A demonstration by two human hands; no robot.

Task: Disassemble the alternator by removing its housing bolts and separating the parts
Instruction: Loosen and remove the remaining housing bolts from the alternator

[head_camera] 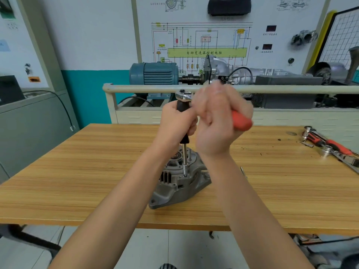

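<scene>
— Where do we have the alternator (pixel 179 183)?

— Sitting on the wooden table (pixel 77 171), close to the near edge and about midway along it, its round face turned up and its mounting ear pointing toward the near-left corner.

— And the driver?

— Our left hand (pixel 177 121) is wrapped around the black handle of the screwdriver (pixel 183 146), which stands almost upright — its long axis runs straight down from the hand to the housing bolt (pixel 185 174), tip seated on it. We hold it like that, we judge, so the bit stays square on the bolt head.

— Then why the ratchet (pixel 213 105) on top?

— For leverage, most likely. Its chrome head sits over the top of the handle, and our right hand (pixel 217 121) has its fingers curled around the red grip, which sticks out level toward the table's right side. That hand is blurred, so the exact finger hold is hard to read.

— Anything else on the table?

— More red-handled tools and loose sockets (pixel 328 147) lie by the far-right corner, well apart from the work.

— How far along are we?

— Housing halves look closed — we judge this an early bolt.
</scene>
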